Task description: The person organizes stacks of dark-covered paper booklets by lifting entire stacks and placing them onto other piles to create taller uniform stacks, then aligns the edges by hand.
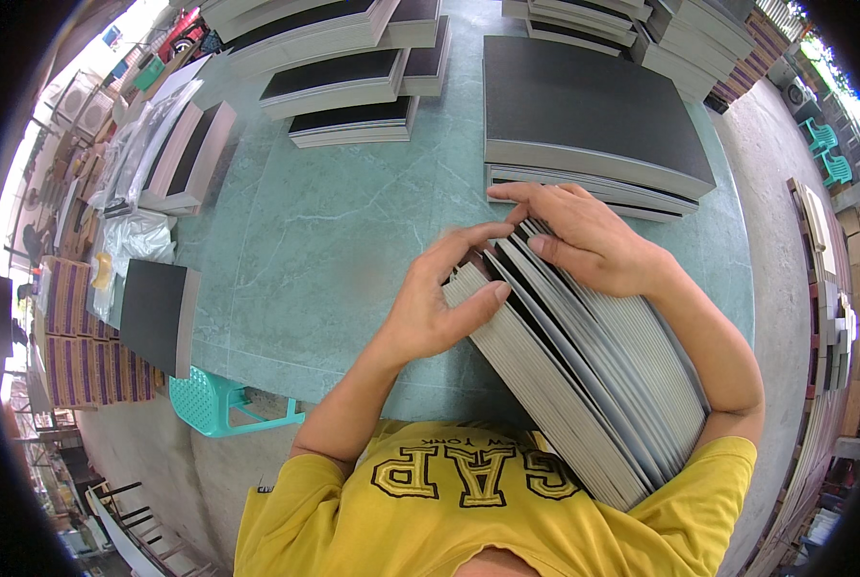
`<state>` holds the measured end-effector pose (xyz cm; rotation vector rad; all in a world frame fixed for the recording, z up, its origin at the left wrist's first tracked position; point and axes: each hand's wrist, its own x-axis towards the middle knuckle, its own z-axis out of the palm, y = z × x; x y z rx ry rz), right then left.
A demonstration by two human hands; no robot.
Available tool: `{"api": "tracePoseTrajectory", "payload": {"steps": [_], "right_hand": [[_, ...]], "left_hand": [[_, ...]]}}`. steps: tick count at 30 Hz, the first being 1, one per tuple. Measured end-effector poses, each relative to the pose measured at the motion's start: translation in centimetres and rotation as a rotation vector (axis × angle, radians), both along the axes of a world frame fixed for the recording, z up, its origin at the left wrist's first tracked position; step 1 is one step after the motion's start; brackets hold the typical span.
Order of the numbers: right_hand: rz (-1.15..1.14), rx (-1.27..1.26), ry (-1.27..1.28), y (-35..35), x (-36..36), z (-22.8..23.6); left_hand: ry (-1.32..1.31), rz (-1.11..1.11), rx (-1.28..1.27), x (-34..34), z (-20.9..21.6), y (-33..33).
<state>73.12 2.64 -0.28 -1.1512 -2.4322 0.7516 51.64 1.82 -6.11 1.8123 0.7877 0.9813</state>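
A thick stack of thin grey-edged boards with dark faces (572, 337) stands on edge, slanting from the table to my chest and the crook of my right arm. The boards are fanned, with narrow gaps between some of them. My left hand (454, 293) grips the left part of the stack at its far end, thumb over the edges and fingers round the corner. Bent over the top of that end, my right hand (589, 240) holds the right part, its thumb on the board edges. The two hands' fingertips nearly meet.
A large pile of black-topped boards (584, 106) lies just beyond the hands on the green marbled table (324, 212). More piles (339, 82) stand at the back. At left are a black board block (156, 313), plastic wrapping (137, 240) and a turquoise stool (209, 399).
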Motion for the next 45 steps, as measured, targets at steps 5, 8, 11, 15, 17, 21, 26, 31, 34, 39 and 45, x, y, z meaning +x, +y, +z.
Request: {"api": "tracePoseTrajectory", "payload": {"steps": [5, 8, 11, 15, 17, 21, 26, 31, 34, 39, 45], "right_hand": [[-0.021, -0.016, -0.008, -0.1, -0.1, 0.0], [-0.073, -0.074, 0.092, -0.2, -0.3, -0.1], [-0.093, 0.009, 0.163, -0.2, -0.4, -0.6], [-0.092, 0.065, 0.202, -0.1, -0.4, -0.8], [-0.103, 0.013, 0.222, -0.2, -0.5, -0.6], [-0.096, 0.011, 0.235, -0.1, -0.4, -0.8], [-0.115, -0.021, 0.216, -0.2, -0.4, -0.8], [-0.138, -0.151, 0.188, -0.4, -0.6, 0.5], [-0.133, -0.099, 0.167, -0.4, -0.4, 0.3], [-0.128, 0.018, 0.146, 0.3, 0.9, -0.7], [-0.112, -0.045, 0.127, 0.4, 1.2, -0.8]], "left_hand": [[-0.002, -0.015, 0.015, -0.5, -0.1, 0.4], [-0.237, -0.135, -0.260, 0.0, -0.6, 0.3], [-0.212, -0.114, -0.289, 0.2, -0.1, 0.3], [-0.156, -0.147, -0.195, 0.3, 0.1, 0.8], [-0.157, -0.170, -0.167, 0.5, 0.1, 1.0], [-0.145, -0.166, -0.131, 1.0, 0.0, 1.3], [-0.120, -0.188, -0.152, 1.0, 0.2, 1.4], [-0.123, -0.213, -0.155, 0.9, 0.0, 1.7], [-0.143, -0.202, -0.142, 1.2, 0.4, 1.7], [-0.120, -0.159, -0.186, 1.0, 0.3, 1.3], [-0.136, -0.154, -0.190, 1.0, 0.3, 1.2]]}}
